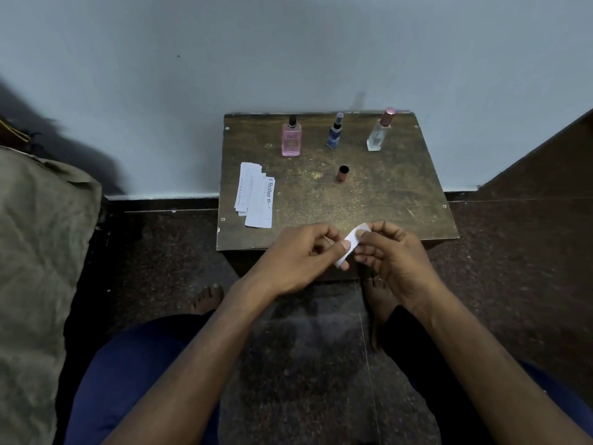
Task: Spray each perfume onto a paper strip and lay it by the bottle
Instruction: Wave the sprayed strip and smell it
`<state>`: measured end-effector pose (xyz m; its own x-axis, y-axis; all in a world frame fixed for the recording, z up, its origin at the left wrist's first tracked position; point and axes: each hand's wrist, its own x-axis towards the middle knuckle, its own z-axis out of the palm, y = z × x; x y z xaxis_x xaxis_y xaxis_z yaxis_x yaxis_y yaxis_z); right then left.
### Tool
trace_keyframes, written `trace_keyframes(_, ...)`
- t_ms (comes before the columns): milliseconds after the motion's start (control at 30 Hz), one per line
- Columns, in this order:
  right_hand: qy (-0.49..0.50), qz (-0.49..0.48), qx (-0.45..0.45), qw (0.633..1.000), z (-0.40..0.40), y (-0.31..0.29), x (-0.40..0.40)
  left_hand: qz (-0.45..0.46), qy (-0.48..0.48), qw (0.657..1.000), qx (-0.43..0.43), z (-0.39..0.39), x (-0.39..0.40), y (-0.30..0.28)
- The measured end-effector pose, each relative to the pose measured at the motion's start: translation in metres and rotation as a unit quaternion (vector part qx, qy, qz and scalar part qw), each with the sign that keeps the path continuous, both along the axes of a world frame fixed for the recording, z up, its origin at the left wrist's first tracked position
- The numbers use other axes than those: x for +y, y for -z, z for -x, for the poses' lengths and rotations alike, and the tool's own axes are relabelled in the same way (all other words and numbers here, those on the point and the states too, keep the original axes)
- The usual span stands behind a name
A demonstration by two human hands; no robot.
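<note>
From the head camera, both hands meet over the near edge of a small worn wooden table point(369, 194). The left hand point(301, 255) and the right hand point(390, 255) each pinch a white paper strip point(351, 242) between thumb and curled fingers — the strip runs tilted between them, its upper end by the right thumb, its lower end under the left thumb.

Along the far side of the table stand three perfume bottles, well apart from the hands: a pink bottle point(291, 139) with a bare black sprayer on the left, a dark blue bottle point(334, 133) in the middle, and a clear bottle point(378, 133) with a pink cap on the right. A loose dark cap point(342, 173) stands on the table in front of the blue bottle.

At the table's left edge lies a stack of printed paper strips point(255, 197) — fanned slightly, none beside any bottle.
</note>
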<state>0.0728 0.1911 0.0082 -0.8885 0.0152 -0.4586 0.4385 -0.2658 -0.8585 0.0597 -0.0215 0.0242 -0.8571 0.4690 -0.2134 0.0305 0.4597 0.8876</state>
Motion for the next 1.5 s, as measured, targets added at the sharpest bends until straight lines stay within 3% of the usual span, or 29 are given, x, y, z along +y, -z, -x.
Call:
trace_keyframes(233, -0.013, -0.003, -0.007, 1.0, 0.024, 0.006, -0.005, 0.012, -0.061, 0.998, -0.008, -0.005, -0.028, 0.019)
trace_keyframes(500, -0.046, -0.13, 0.044, 0.989, 0.028, 0.025, -0.005, 0.011, -0.149, 0.988, -0.033, -0.02, -0.033, 0.025)
trace_keyframes(700, -0.145, -0.165, 0.074, 0.973, 0.024, 0.016, -0.009, 0.015, -0.217, 0.973, 0.073, -0.029, -0.018, 0.022)
trace_keyframes(867, -0.219, -0.169, 0.12, 0.953, 0.018, 0.002, -0.014, -0.033, -0.203, 0.978, 0.037, -0.033, -0.01, 0.015)
trace_keyframes(1167, -0.172, -0.208, 0.157, 0.95, 0.021, -0.021, -0.011, -0.077, -0.182, 0.98, -0.017, -0.029, -0.011, 0.011)
trace_keyframes(1300, -0.137, -0.19, 0.152, 0.96, 0.021, -0.022, -0.006, -0.164, -0.197, 0.964, -0.073, -0.027, -0.009, 0.012)
trace_keyframes(1500, -0.102, -0.148, 0.12, 0.976, 0.03, -0.019, 0.004, -0.169, -0.207, 0.959, -0.094, -0.026, -0.013, 0.023)
